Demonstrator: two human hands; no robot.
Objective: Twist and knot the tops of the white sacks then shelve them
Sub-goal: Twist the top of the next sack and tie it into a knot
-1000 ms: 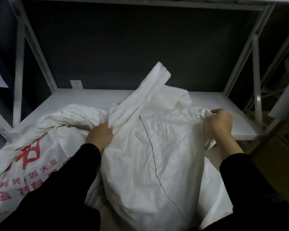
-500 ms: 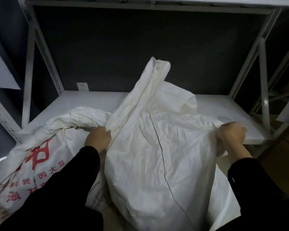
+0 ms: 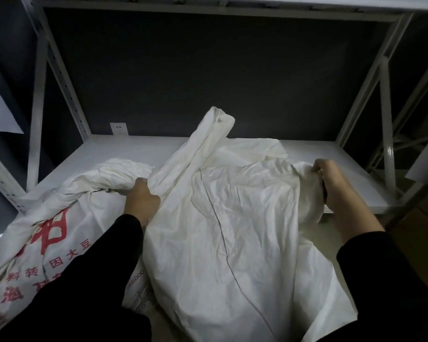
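Beside the plain sack (image 3: pixel 232 218), a red-printed sack (image 3: pixel 47 230)

The plain white sack (image 3: pixel 232 230) fills the near middle. It is crumpled, with a thin dark seam running down its front. Its top leans onto the near edge of the white shelf (image 3: pixel 124 149), and one long folded strip of its mouth rises toward the far wall. The left hand (image 3: pixel 141 198) grips its left fold at the foot of that strip, while the right hand (image 3: pixel 329 178) bunches its right corner. Just to the left, touching it, lies the printed sack (image 3: pixel 55 233) — white with large red characters — its gathered top draped over the shelf's near left edge.
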